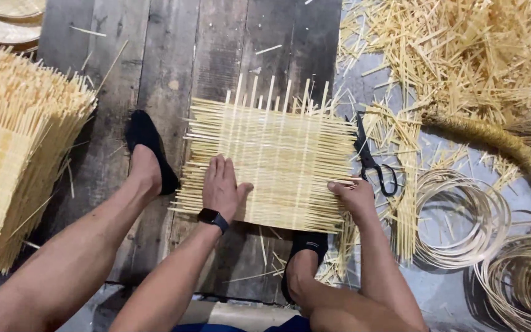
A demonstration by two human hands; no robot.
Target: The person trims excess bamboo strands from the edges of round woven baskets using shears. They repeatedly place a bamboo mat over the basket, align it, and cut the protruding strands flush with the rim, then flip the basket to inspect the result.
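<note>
A square woven mat of pale bamboo strips (278, 160) lies on dark wooden planks (173, 55). My left hand (221, 187) rests flat on the mat's near-left part, fingers together and stretched out; a black watch sits on that wrist. My right hand (353, 195) grips the mat's right edge near its lower corner, fingers curled over the protruding strip ends. Both my feet in black shoes flank the mat, one at the left (149, 150) and one below it (305, 246).
Black scissors (373, 163) lie just right of the mat. A stack of woven mats (13, 154) stands at the left. Loose bamboo strips (462, 49) pile at the upper right, beside a broom (499, 138). Coiled bamboo rings (462, 215) lie at the lower right.
</note>
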